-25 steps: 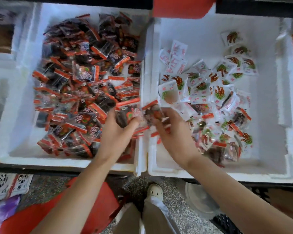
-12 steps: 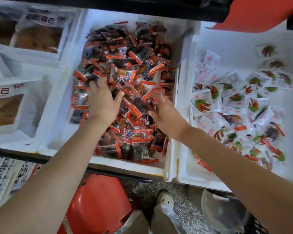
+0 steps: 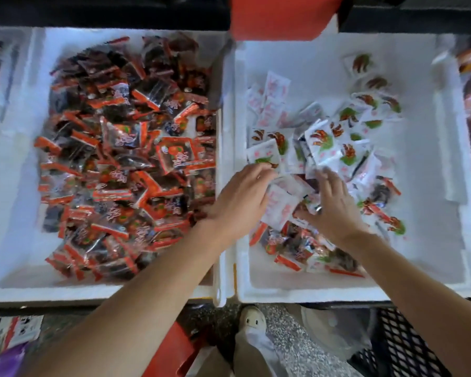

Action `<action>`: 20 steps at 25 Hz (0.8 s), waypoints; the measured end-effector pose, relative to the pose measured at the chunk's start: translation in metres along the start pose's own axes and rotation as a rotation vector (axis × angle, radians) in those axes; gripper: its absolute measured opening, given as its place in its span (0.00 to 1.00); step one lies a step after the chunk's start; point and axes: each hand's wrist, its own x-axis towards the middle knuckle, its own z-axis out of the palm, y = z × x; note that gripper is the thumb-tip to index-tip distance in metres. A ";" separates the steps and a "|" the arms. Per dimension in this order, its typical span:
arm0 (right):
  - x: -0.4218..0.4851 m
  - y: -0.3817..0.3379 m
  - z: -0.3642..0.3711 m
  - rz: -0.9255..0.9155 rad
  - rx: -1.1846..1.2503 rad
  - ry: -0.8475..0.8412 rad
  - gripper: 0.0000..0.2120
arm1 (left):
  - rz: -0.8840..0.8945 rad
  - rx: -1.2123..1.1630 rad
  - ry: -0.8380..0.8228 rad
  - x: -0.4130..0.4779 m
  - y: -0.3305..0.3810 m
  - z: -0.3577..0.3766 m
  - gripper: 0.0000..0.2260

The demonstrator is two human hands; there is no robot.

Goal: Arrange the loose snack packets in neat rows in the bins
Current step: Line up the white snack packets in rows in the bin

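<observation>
Left hand [image 3: 239, 197] and right hand [image 3: 335, 210] have crossed from the left bin [image 3: 93, 292] into the right bin [image 3: 433, 186], fingers bent over its white packets [image 3: 324, 148], grip unclear in blur; red-and-black packets [image 3: 125, 159] heap the left bin beside it.

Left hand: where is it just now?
In the head view, the left hand reaches over the wall between the two foam bins, its fingertips on the white packets in the right bin, close beside the right hand.
</observation>
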 end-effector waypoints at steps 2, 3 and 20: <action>-0.002 -0.003 0.003 -0.062 0.002 0.093 0.39 | 0.026 0.071 -0.043 0.025 0.002 0.011 0.23; -0.002 -0.005 0.003 -0.091 0.013 0.165 0.36 | 0.021 0.122 -0.063 0.036 0.001 0.015 0.25; 0.121 0.038 -0.068 -0.013 -0.044 0.291 0.22 | 0.005 0.365 -0.066 0.103 -0.004 0.016 0.24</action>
